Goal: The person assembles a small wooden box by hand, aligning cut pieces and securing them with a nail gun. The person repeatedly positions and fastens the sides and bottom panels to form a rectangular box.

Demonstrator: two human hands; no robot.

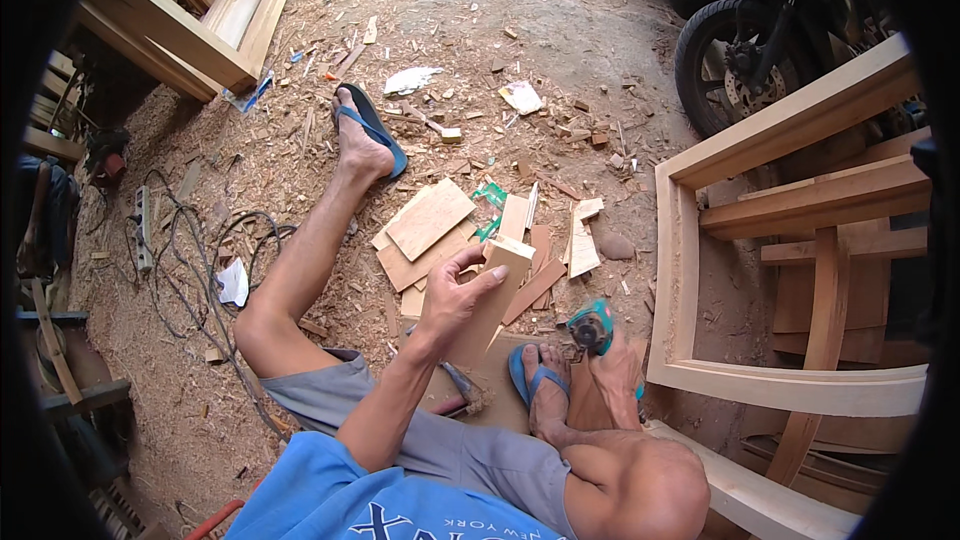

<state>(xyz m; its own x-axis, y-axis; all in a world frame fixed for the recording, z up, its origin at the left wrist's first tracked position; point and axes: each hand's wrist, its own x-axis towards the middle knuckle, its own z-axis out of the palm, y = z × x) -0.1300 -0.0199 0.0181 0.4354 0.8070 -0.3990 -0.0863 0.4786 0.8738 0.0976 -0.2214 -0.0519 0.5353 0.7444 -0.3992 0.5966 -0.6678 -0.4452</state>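
Observation:
My left hand (455,295) is closed around a thick piece of light wood (497,290), held tilted with one end up and the thumb along its side. In my right hand (614,368) is a teal handheld power tool (590,328) with a dark round front; its exact kind is hard to make out. The tool is held low beside my right foot, apart from the wood. Just ahead of the left hand lies a loose pile of flat wooden boards (430,220). Under my left forearm a hammer-like tool (455,385) lies partly hidden.
Wood shavings and offcuts cover the ground (300,160). A wooden frame (680,270) stands at the right, near a motorcycle wheel (735,65). More frames (190,30) stand at the far left. Dark cables (190,250) and a white power strip (143,230) lie left of my leg.

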